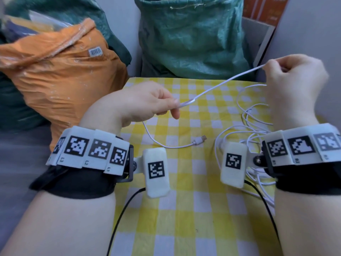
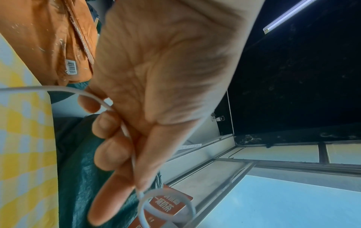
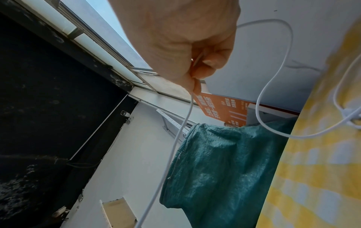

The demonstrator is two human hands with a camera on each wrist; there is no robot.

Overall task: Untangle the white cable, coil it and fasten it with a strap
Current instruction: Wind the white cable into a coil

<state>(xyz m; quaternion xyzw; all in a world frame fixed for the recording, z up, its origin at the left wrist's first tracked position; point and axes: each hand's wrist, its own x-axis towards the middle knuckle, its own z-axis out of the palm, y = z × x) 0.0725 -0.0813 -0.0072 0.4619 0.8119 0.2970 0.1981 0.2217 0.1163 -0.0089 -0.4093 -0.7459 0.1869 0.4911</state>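
Observation:
A thin white cable (image 1: pixel 223 83) runs taut in the air between both hands above the yellow-checked tablecloth (image 1: pixel 191 200). My left hand (image 1: pixel 147 102) pinches it between thumb and fingers; in the left wrist view the cable (image 2: pixel 129 134) passes under the curled fingers and ends in a small loop. My right hand (image 1: pixel 293 78) is raised at the right and pinches the cable (image 3: pixel 183 121) higher up. The USB plug (image 1: pixel 200 139) lies on the cloth between the wrists. A tangled heap of the cable (image 1: pixel 254 126) lies under the right wrist. No strap is visible.
An orange plastic sack (image 1: pixel 60 71) stands left of the table, a green woven sack (image 1: pixel 191 37) behind its far edge. An orange carton (image 1: pixel 263 8) sits at the back right. Black camera leads (image 1: pixel 125 211) trail from both wristbands over the cloth.

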